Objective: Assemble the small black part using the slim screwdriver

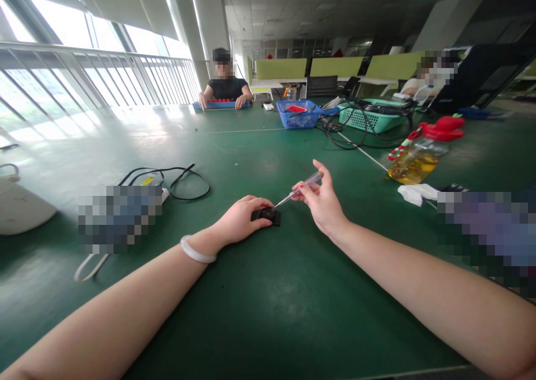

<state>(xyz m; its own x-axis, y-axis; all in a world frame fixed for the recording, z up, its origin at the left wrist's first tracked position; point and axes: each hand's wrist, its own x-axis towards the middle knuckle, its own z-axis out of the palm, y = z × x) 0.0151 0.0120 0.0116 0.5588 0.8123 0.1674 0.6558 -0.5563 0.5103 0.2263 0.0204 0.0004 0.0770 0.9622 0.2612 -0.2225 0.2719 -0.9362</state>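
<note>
On the green table lies a small black device (274, 217), its exact kind too small to make out. My left hand (243, 219), with a pale bangle at the wrist, is closed round the device's left side and steadies it against the tabletop. Between the thumb and fingers of my right hand (324, 201) is a slim screwdriver (307, 183) with a clear handle. It slants down to the left, its metal tip at the top edge of the black device. Fingers hide part of the device.
Left are a blurred object (121, 218), a black cable (190, 184) and a white vessel (20, 207). A red-lidded bottle (419, 157) stands right, near white tissue (419, 193). Behind are blue (299, 118) and green baskets (372, 120) with cables. A person (226, 87) sits opposite.
</note>
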